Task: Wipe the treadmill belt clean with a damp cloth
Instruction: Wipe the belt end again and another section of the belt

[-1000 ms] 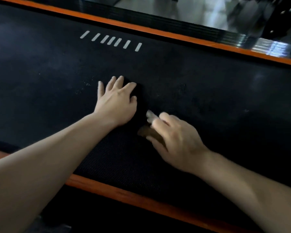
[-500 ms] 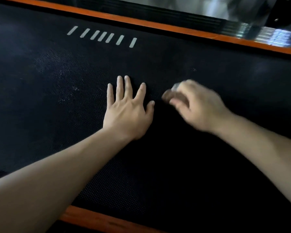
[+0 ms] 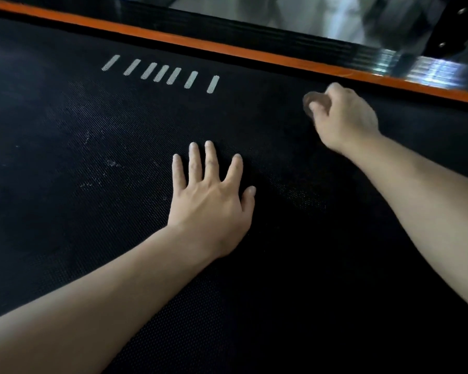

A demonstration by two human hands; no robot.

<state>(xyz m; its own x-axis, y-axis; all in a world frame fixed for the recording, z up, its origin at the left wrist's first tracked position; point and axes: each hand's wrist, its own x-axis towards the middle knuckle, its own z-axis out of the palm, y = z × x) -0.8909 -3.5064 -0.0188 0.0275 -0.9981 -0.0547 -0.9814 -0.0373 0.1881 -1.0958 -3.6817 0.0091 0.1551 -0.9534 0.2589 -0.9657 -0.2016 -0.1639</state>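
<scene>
The belt (image 3: 97,238) is mid-wipe: the right hand (image 3: 343,117) grips the cloth (image 3: 312,102) near the far orange edge (image 3: 227,49), and the left hand (image 3: 208,203) lies flat, fingers spread. I judge the next stroke needs firm pressure toward the pale specks (image 3: 111,163).

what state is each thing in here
black textured treadmill belt: pale dusty smudges on its left part
left hand: flat on the belt, fingers spread
right hand: fingers curled round small brownish cloth, near far orange rail
cloth: bunched, blurred

Head-worn view, close above belt (image 3: 65,211)
</scene>
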